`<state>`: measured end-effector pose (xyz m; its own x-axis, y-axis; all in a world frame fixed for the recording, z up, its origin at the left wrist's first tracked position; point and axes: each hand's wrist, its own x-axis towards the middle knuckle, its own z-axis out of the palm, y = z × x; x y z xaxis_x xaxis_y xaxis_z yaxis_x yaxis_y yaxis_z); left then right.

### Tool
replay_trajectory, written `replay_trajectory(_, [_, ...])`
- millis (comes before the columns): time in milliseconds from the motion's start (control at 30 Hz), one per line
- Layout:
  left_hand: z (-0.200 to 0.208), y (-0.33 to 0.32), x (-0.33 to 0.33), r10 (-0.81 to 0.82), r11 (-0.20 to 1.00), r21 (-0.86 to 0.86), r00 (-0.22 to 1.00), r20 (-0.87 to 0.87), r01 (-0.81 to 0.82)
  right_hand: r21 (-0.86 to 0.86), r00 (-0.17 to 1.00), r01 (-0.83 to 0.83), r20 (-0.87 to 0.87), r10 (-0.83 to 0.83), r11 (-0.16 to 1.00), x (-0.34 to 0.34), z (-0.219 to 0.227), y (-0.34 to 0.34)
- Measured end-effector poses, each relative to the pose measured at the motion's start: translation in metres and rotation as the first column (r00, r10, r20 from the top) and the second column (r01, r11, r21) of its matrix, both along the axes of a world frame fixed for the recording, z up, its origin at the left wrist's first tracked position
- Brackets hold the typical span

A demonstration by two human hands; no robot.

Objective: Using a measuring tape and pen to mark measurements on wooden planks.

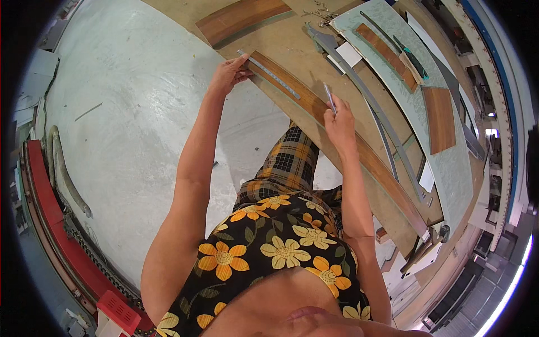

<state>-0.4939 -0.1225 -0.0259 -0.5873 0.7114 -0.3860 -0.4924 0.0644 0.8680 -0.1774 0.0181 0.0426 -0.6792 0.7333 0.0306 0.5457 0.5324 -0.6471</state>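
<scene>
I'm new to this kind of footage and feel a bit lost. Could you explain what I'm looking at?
Happily. There is no machine working here, just a person's bare hands. The single picture comes from a wide fisheye camera on the person's head, looking down, so edges bend toward the rim.

The left hand pinches the far end of a metal ruler lying along a long wooden strip. The right hand holds a slim, pen-like tool above the strip.

Beneath is a brown work surface. To the right, a pale board carries a green-handled tool and a brown wooden piece.
</scene>
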Motion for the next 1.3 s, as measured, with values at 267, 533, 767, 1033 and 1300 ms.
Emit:
replay_trajectory(267, [-0.012, -0.007, -0.005, -0.008, 0.997, 0.074, 1.0, 0.029, 0.006, -0.631, 0.911, 0.033, -0.301, -0.283, 0.775, 0.011, 0.032, -0.002])
replay_trajectory(533, [-0.013, -0.004, -0.002, 0.049, 0.998, 0.026, 0.999, 0.004, -0.049, -0.809, 0.718, -0.481, -0.584, -0.378, 0.338, 0.018, 0.032, 0.011])
replay_trajectory(767, [-0.009, -0.001, 0.002, 0.051, 0.998, 0.025, 0.999, -0.01, -0.051, -0.747, 0.72, -0.32, -0.591, -0.362, 0.583, 0.001, 0.027, -0.01])
replay_trajectory(1033, [-0.004, -0.003, 0.004, 0.078, 0.997, -0.007, 0.996, -0.046, -0.078, -0.614, 0.766, -0.073, -0.539, -0.35, 0.786, -0.008, 0.005, -0.013])
replay_trajectory(1300, [-0.008, -0.002, 0.006, 0.104, 0.994, -0.023, 0.993, -0.062, -0.106, -0.614, 0.806, -0.091, -0.508, -0.303, 0.784, -0.012, -0.002, -0.017])
